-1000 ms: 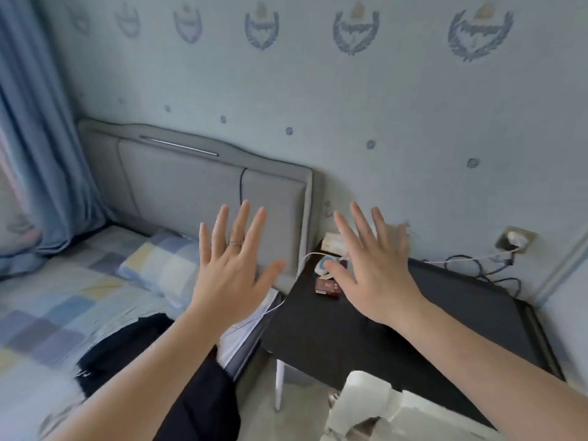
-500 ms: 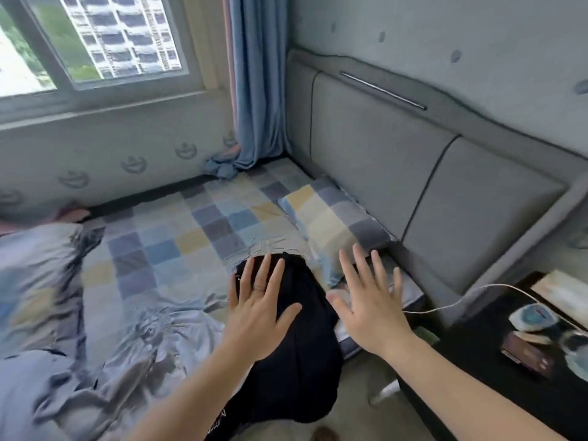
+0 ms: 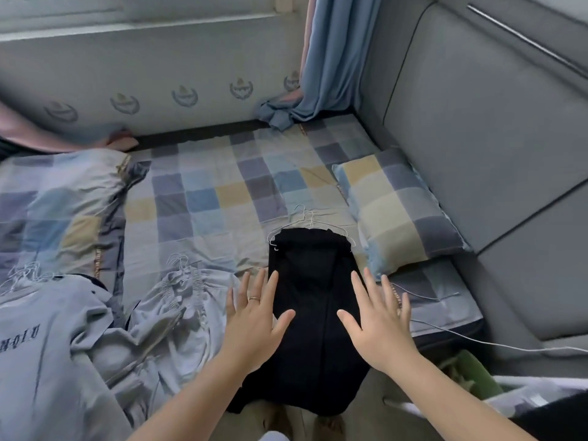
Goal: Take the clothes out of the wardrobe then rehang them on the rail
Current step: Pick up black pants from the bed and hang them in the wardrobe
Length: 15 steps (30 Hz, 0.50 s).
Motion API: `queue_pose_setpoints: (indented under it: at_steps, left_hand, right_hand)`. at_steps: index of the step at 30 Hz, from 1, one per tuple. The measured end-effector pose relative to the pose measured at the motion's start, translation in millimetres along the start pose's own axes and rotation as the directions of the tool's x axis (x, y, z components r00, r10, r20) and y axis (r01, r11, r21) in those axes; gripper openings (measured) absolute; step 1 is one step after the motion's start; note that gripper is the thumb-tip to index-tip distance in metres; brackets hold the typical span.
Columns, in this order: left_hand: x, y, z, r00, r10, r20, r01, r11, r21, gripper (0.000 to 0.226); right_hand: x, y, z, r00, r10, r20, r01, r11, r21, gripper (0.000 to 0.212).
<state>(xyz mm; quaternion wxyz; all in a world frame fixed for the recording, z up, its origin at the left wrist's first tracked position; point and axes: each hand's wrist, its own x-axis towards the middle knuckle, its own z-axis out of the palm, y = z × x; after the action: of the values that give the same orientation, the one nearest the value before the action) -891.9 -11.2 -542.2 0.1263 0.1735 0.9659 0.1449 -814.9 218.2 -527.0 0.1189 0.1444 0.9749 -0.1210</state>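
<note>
A black garment on wire hangers lies flat on the checked bed, its lower end hanging over the near edge. My left hand hovers open over its left side, fingers spread, a ring on one finger. My right hand is open over its right side. A pale grey gathered garment on wire hangers lies to the left. A grey lettered shirt on hangers lies at the far left. No wardrobe or rail is in view.
A checked pillow rests against the grey padded headboard on the right. A folded checked quilt lies at the left. A blue curtain hangs in the far corner. A white cable runs along the bed's right edge.
The view has swung left and down from the wall and black side table to the bed. Both open hands now hover over the black garment.
</note>
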Motion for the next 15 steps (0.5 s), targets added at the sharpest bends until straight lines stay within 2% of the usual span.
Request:
queue_pose_setpoints:
  at_steps: [7,15]
  left_hand:
    - [77.5,-47.9,34.4,0.988,-0.039,0.151,0.052,0.995,-0.083,0.074]
    - [176.4,-83.6,120.7,0.957,-0.108,0.271,0.135,0.987,-0.083,0.072]
  right_hand:
    - [77.6,-6.4,41.1,0.991,0.095,0.09,-0.09,0.994,-0.068,0.072]
    - [186.2,35.3,115.3,0.967,0.16,0.197,-0.14,0.984,-0.114,0.071]
